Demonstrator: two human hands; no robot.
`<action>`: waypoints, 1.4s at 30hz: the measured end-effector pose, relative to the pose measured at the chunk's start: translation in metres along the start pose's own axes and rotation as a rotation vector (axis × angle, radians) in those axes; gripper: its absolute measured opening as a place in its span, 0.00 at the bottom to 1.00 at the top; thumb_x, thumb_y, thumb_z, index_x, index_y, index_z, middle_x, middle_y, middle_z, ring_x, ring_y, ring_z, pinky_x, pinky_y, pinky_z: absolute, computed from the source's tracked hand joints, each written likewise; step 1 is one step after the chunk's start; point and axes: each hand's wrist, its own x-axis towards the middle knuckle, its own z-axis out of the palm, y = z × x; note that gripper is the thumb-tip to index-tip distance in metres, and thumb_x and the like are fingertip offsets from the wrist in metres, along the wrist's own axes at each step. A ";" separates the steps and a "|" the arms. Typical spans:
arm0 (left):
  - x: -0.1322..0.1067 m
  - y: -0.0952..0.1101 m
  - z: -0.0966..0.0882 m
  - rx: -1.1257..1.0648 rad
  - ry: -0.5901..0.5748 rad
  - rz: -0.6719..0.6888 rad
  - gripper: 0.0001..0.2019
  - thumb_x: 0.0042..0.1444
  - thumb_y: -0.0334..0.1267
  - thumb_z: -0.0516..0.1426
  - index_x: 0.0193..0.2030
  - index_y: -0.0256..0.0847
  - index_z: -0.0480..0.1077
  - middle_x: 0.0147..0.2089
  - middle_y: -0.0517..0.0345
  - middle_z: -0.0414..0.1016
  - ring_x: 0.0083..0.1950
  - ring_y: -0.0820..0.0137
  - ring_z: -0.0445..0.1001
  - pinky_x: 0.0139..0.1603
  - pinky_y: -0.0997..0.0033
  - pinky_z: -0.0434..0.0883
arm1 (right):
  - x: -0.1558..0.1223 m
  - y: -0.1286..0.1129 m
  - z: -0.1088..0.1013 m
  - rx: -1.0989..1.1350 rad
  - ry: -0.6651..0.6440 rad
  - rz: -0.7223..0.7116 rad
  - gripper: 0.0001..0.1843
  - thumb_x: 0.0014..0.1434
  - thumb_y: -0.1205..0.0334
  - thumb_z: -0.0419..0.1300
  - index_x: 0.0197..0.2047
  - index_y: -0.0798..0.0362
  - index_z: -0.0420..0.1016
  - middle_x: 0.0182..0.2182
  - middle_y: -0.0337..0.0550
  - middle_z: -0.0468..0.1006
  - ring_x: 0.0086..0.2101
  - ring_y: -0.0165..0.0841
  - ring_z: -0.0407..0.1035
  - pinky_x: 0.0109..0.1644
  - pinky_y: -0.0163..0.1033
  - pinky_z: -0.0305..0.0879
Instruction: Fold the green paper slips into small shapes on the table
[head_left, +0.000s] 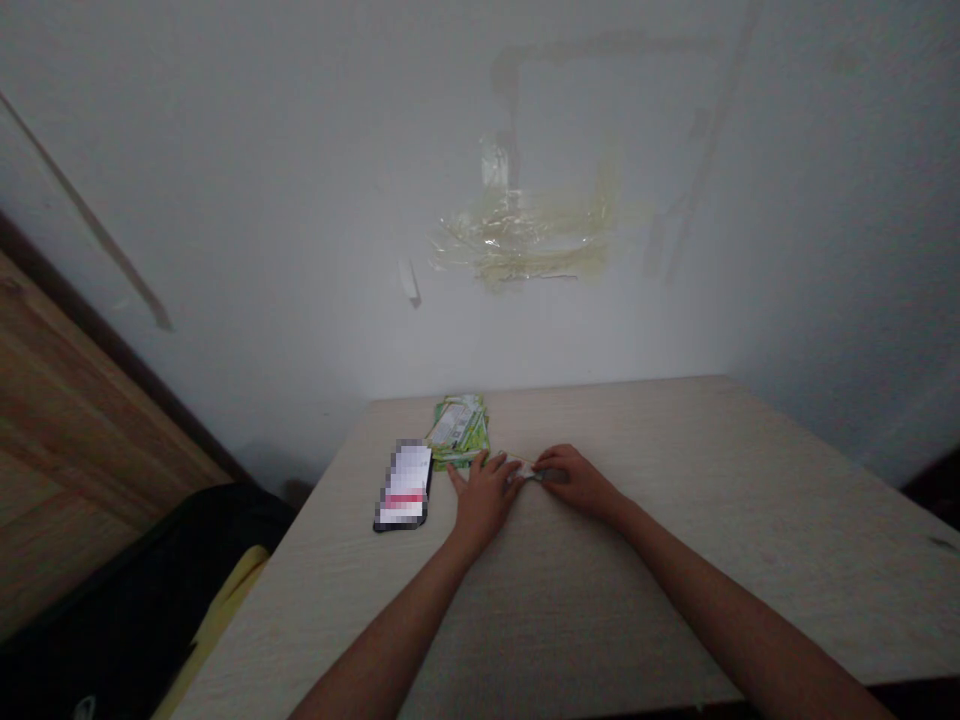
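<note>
A small whitish folded piece, perhaps paper or a wrapper (529, 470), lies low over the table between my two hands. My left hand (486, 498) rests on the table with fingers spread, and its fingertips press on the left part of this piece. Curled around the piece's right end are the fingers of my right hand (576, 482). Fingers hide much of the piece, so its full shape cannot be seen. Just beyond my left hand is a loose stack of green and white printed packets (459, 425).
A phone (405, 488) with a lit, blurred screen lies left of my left hand. The pale wooden table (697, 470) meets a wall with patches of clear tape (525, 240). Dark fabric (172, 580) and yellow cloth (225, 610) are beyond the left edge.
</note>
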 end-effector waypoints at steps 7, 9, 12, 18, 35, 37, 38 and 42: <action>0.000 0.002 -0.004 0.009 -0.024 -0.009 0.17 0.64 0.51 0.46 0.56 0.63 0.68 0.63 0.63 0.68 0.69 0.54 0.54 0.63 0.24 0.31 | 0.002 0.002 0.002 -0.042 0.015 -0.024 0.09 0.57 0.62 0.62 0.42 0.49 0.79 0.42 0.46 0.78 0.47 0.37 0.68 0.55 0.46 0.63; 0.000 0.002 -0.004 0.004 -0.020 0.000 0.17 0.65 0.51 0.45 0.55 0.64 0.69 0.63 0.64 0.68 0.69 0.54 0.54 0.62 0.23 0.31 | 0.003 0.003 0.003 -0.057 0.022 -0.045 0.07 0.58 0.62 0.61 0.40 0.48 0.80 0.41 0.45 0.78 0.47 0.36 0.68 0.55 0.45 0.62; 0.000 0.002 -0.003 0.007 -0.009 0.007 0.17 0.65 0.51 0.45 0.54 0.64 0.69 0.63 0.64 0.68 0.69 0.54 0.54 0.62 0.24 0.30 | 0.003 0.005 0.004 -0.076 0.036 -0.076 0.07 0.59 0.62 0.60 0.39 0.48 0.80 0.39 0.44 0.79 0.46 0.36 0.68 0.55 0.44 0.62; 0.000 0.001 0.001 0.007 0.004 -0.004 0.15 0.63 0.51 0.49 0.53 0.64 0.70 0.63 0.65 0.68 0.69 0.55 0.53 0.62 0.25 0.27 | 0.004 0.005 0.006 -0.128 0.047 -0.050 0.06 0.59 0.63 0.61 0.37 0.49 0.80 0.38 0.44 0.78 0.44 0.36 0.68 0.52 0.43 0.62; 0.003 -0.002 0.004 -0.001 -0.002 -0.013 0.12 0.60 0.49 0.54 0.50 0.67 0.72 0.63 0.64 0.67 0.68 0.54 0.54 0.62 0.24 0.33 | 0.010 0.000 0.021 -0.220 0.117 0.195 0.07 0.57 0.60 0.63 0.35 0.54 0.79 0.38 0.47 0.73 0.45 0.37 0.63 0.53 0.42 0.59; 0.003 -0.002 0.004 -0.004 0.002 -0.007 0.12 0.60 0.49 0.54 0.49 0.66 0.73 0.62 0.64 0.68 0.68 0.55 0.55 0.62 0.23 0.34 | 0.010 -0.001 0.022 -0.226 0.117 0.227 0.07 0.56 0.60 0.63 0.35 0.54 0.79 0.38 0.47 0.72 0.45 0.37 0.63 0.53 0.42 0.59; 0.003 -0.002 0.004 -0.006 0.005 -0.006 0.12 0.59 0.49 0.55 0.49 0.66 0.73 0.62 0.64 0.68 0.68 0.55 0.55 0.62 0.23 0.34 | 0.011 -0.001 0.023 -0.228 0.116 0.242 0.07 0.56 0.60 0.63 0.35 0.54 0.78 0.38 0.47 0.72 0.45 0.38 0.63 0.53 0.42 0.58; 0.004 -0.002 0.005 -0.014 0.002 -0.016 0.12 0.59 0.48 0.55 0.49 0.66 0.73 0.62 0.63 0.68 0.67 0.54 0.55 0.62 0.23 0.34 | 0.012 -0.002 0.024 -0.236 0.107 0.280 0.07 0.55 0.60 0.63 0.35 0.54 0.78 0.39 0.47 0.71 0.46 0.38 0.62 0.55 0.42 0.57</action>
